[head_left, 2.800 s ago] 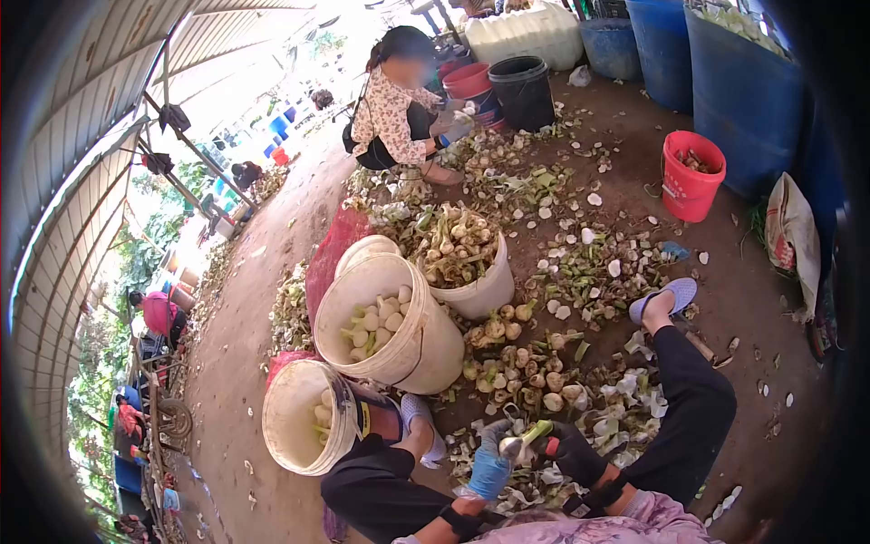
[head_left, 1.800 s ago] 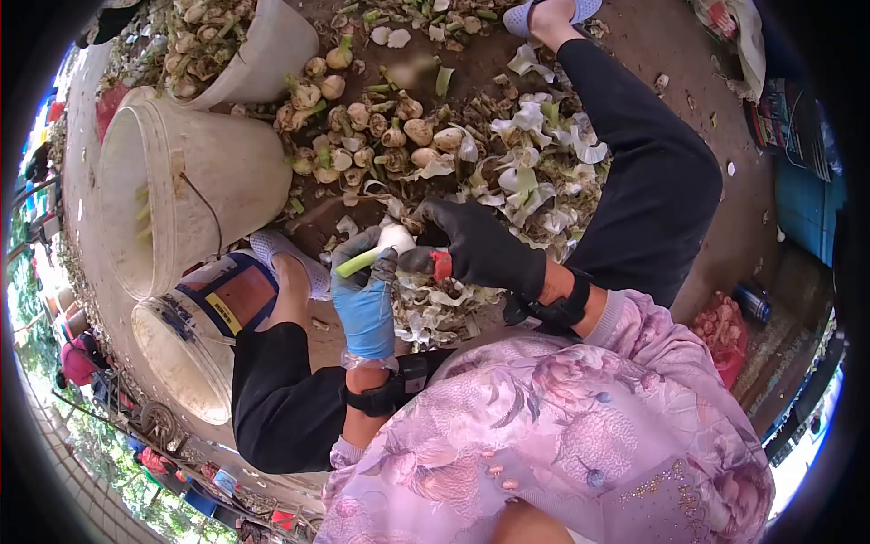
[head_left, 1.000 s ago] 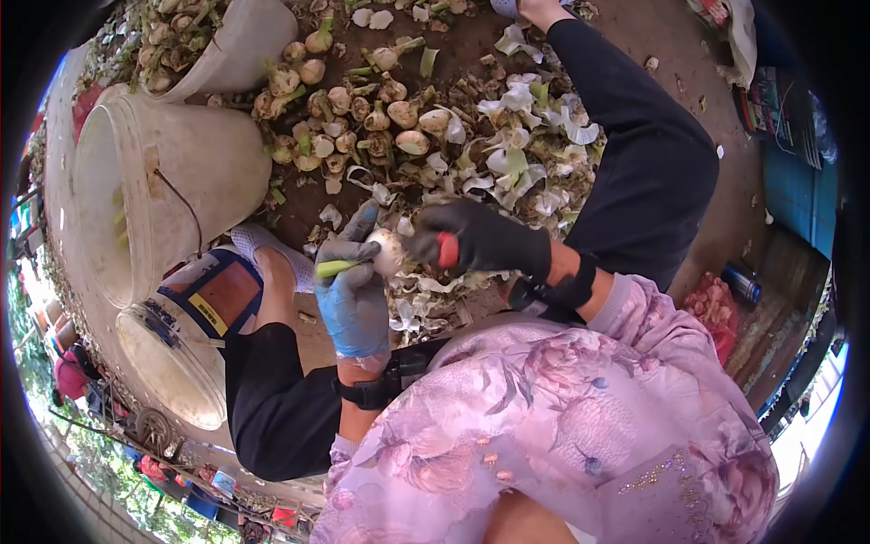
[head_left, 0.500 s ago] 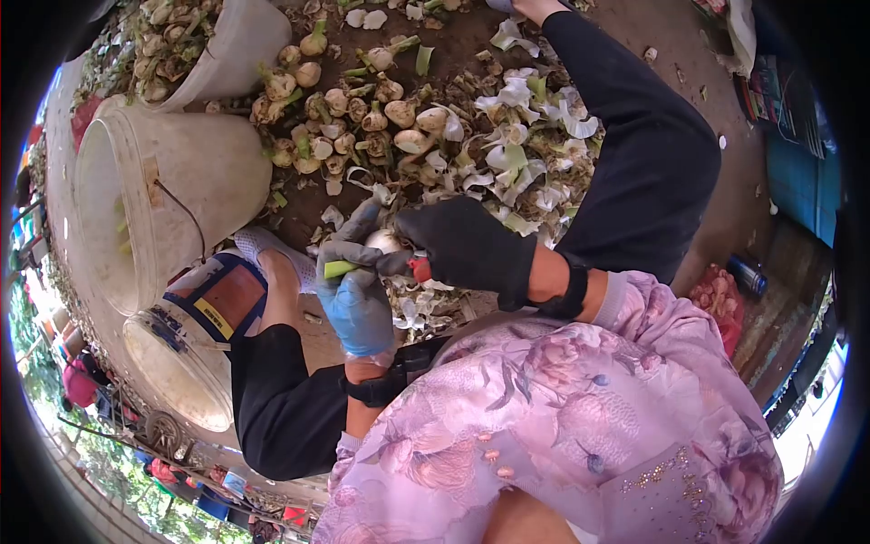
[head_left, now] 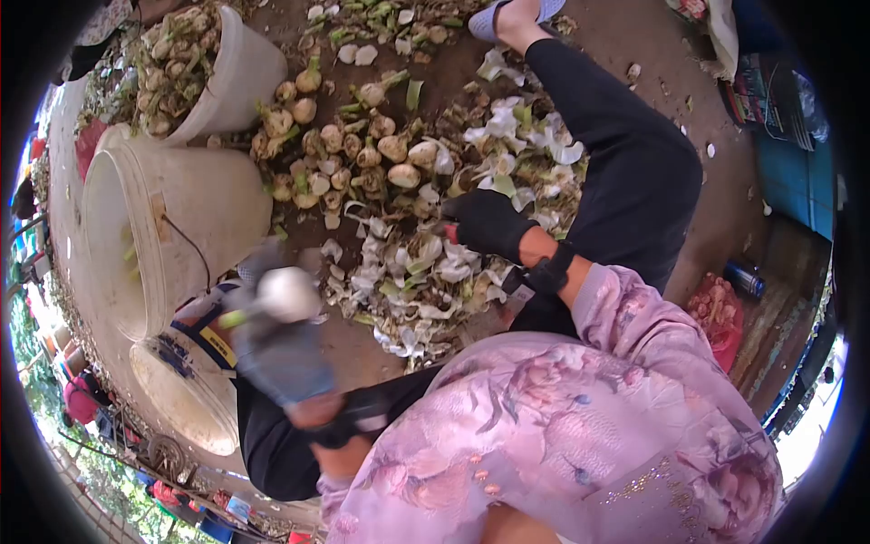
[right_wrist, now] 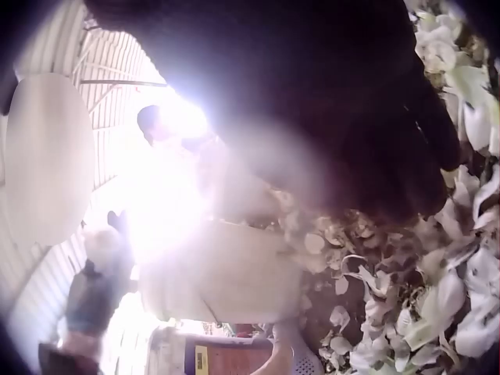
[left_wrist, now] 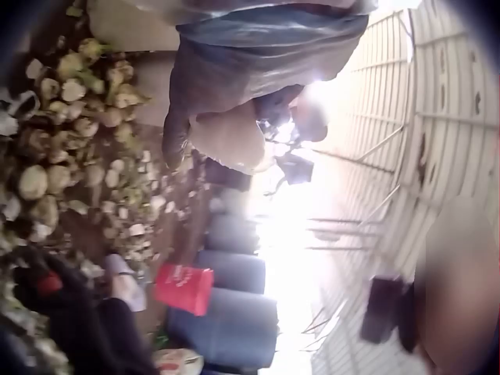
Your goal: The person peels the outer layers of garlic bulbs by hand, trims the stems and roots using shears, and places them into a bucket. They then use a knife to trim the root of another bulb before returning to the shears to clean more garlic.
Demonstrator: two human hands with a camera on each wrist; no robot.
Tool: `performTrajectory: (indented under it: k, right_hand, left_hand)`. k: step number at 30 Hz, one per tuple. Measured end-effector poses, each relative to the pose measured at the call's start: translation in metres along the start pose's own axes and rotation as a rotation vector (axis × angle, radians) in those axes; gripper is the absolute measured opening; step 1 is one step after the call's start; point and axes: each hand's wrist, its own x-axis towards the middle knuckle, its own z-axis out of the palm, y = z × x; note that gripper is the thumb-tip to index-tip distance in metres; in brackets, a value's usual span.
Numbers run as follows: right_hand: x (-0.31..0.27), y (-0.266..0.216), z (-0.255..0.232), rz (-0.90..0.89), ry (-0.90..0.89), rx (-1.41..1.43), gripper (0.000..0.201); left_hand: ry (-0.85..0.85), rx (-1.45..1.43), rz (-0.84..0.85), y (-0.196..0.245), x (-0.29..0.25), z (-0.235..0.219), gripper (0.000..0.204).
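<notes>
My left hand (head_left: pixel 281 349), in a blue glove with grey fingers, is blurred by motion and grips a white peeled garlic bulb (head_left: pixel 290 295) with a short green stem (head_left: pixel 233 319). It is in front of the buckets at the left; in the left wrist view the pale bulb (left_wrist: pixel 230 139) shows below the fingers. My right hand (head_left: pixel 489 222), gloved in black, hovers over the peelings with its fingers loosely bent. A red band (head_left: pixel 450 234) shows at its thumb. No held thing shows in that hand.
Unpeeled garlic bulbs (head_left: pixel 367 156) lie on the dirt ahead, beside heaped skins (head_left: pixel 426 263). At the left stand a large white bucket (head_left: pixel 204 204), a smaller tipped one (head_left: pixel 186 390) and a bucket full of bulbs (head_left: pixel 249 77). A red bag (head_left: pixel 716 322) lies at the right.
The hands were together at the bulb, the right one working on its skin. Now they are apart: the left hand has swung left with the bulb, and the right has drawn back right.
</notes>
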Motion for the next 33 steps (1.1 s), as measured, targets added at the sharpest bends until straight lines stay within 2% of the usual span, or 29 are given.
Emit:
performTrajectory:
  k: [1,3,4,5,6,8,9,10,11,13,14,15,16,17,19,20,21,22,23,24,25,26,27,29,30,31,33]
  right_hand:
    - [0.006,0.0,-0.005,0.002,0.009,-0.008,0.028]
    - [0.025,0.005,-0.014,0.09,0.165,0.01,0.039]
    - [0.04,0.011,-0.013,0.096,0.254,0.041,0.041]
    - [0.051,0.007,-0.019,0.174,0.232,0.005,0.042]
    - [0.066,0.012,-0.014,0.115,0.29,0.016,0.044]
    - [0.089,0.022,0.009,0.066,0.357,0.04,0.046]
    - [0.098,0.024,0.017,0.081,0.288,-0.014,0.046]
    - [0.104,0.027,0.018,0.097,0.219,-0.072,0.046]
    - [0.107,0.029,0.015,0.104,0.227,-0.074,0.046]
    - [0.112,0.036,0.009,0.168,0.207,0.097,0.038]
    - [0.116,0.04,0.001,0.204,0.132,0.266,0.028]
    - [0.109,0.042,0.001,0.21,0.131,0.248,0.028]
    - [0.097,0.046,0.001,-0.028,0.16,0.484,0.024]
    - [0.084,0.047,0.0,-0.274,0.194,0.709,0.023]
    - [0.061,0.023,0.013,-0.054,-0.124,1.595,0.024]
    - [0.045,0.015,0.018,-0.055,-0.032,1.554,0.024]
    - [0.03,0.008,0.023,-0.133,0.021,1.36,0.025]
    - [0.014,0.003,0.025,-0.171,0.095,1.14,0.027]
    - [-0.002,-0.001,0.025,-0.172,0.16,0.916,0.031]
    - [-0.018,-0.006,0.02,-0.142,0.203,0.705,0.035]
    - [-0.035,-0.011,0.008,-0.1,0.212,0.522,0.04]
    - [-0.057,-0.022,-0.014,0.029,0.489,0.516,0.047]
    - [-0.087,-0.027,-0.036,-0.086,0.649,0.517,0.045]
    - [-0.092,-0.02,-0.049,-0.096,0.715,0.493,0.043]
    - [-0.092,-0.019,-0.045,-0.116,0.735,0.493,0.042]
    - [-0.09,-0.019,-0.037,-0.138,0.75,0.498,0.041]
    - [-0.083,-0.018,-0.029,-0.188,0.765,0.515,0.038]
  left_hand:
    - [0.138,0.636,0.133,-0.008,0.015,-0.048,0.046]
    - [-0.068,-1.074,-0.092,0.096,0.034,0.01,0.06]
    - [-0.08,-1.072,-0.085,0.098,0.033,0.014,0.06]
    - [-0.149,-0.962,-0.164,0.099,0.031,0.014,0.06]
    - [-0.216,-0.844,-0.242,0.097,0.028,0.014,0.059]
    - [-0.053,-0.437,-0.255,0.052,0.003,0.014,0.045]
    - [-0.038,-0.119,-0.355,0.039,-0.01,0.029,0.039]
    - [-0.02,-0.439,-0.507,0.028,-0.019,0.05,0.032]
    - [0.004,-0.275,-0.512,0.017,-0.033,0.067,0.031]
    - [-0.023,-0.213,-0.631,-0.015,-0.046,0.073,0.031]
    - [-0.044,-0.086,-0.587,-0.027,-0.046,0.074,0.033]
    - [-0.066,0.036,-0.54,-0.036,-0.046,0.078,0.035]
    - [-0.076,0.012,-0.534,-0.045,-0.042,0.083,0.035]
    - [-0.092,0.094,-0.419,-0.052,-0.037,0.091,0.039]
    - [-0.146,0.336,-0.184,-0.049,-0.03,0.111,0.048]
    - [-0.189,0.471,-0.05,-0.04,-0.03,0.126,0.052]
    - [-0.26,0.542,0.065,-0.029,-0.032,0.137,0.058]
    - [-0.268,0.623,-0.107,-0.055,-0.034,0.126,0.063]
    - [-0.211,0.467,-0.155,-0.076,-0.038,0.121,0.061]
    - [-0.195,0.362,-0.108,-0.104,-0.035,0.115,0.049]
    - [-0.38,0.58,-0.072,-0.036,-0.048,0.133,0.064]
    - [-0.462,0.587,0.009,-0.019,-0.051,0.142,0.064]
    - [-0.511,0.596,0.085,-0.019,-0.057,0.144,0.063]
    - [-0.582,0.688,0.101,-0.043,-0.051,0.147,0.055]
    - [-0.358,1.024,0.617,-0.079,-0.052,0.145,0.05]
    - [-0.359,1.016,0.636,-0.058,-0.056,0.152,0.05]
    - [-0.637,0.735,0.086,-0.008,-0.07,0.16,0.049]
